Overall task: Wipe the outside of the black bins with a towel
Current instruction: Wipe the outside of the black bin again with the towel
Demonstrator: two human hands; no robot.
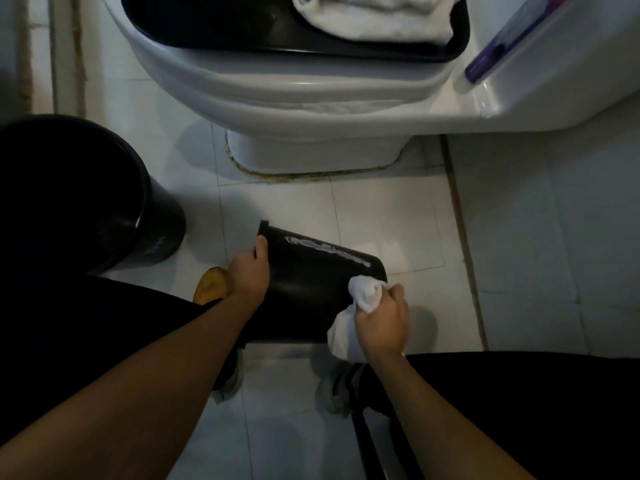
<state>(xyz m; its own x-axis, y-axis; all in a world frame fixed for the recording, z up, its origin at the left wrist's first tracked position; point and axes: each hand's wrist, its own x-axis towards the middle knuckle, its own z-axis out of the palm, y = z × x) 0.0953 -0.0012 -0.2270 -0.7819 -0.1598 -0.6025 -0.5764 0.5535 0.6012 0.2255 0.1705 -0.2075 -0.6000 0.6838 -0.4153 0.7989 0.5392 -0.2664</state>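
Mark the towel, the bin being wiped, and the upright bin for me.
towel [367,294]: head view, bunched part above the fist.
tilted bin [304,285]: head view, bare side wall.
upright bin [162,237]: head view, outer wall.

Three black bins [304,271], two white towels [363,294].

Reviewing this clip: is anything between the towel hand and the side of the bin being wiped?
Nothing visible. The right hand grips the white towel and presses it directly against the black bin, near its base end. The left hand holds the bin's rim at the opposite end, away from the wiping area.
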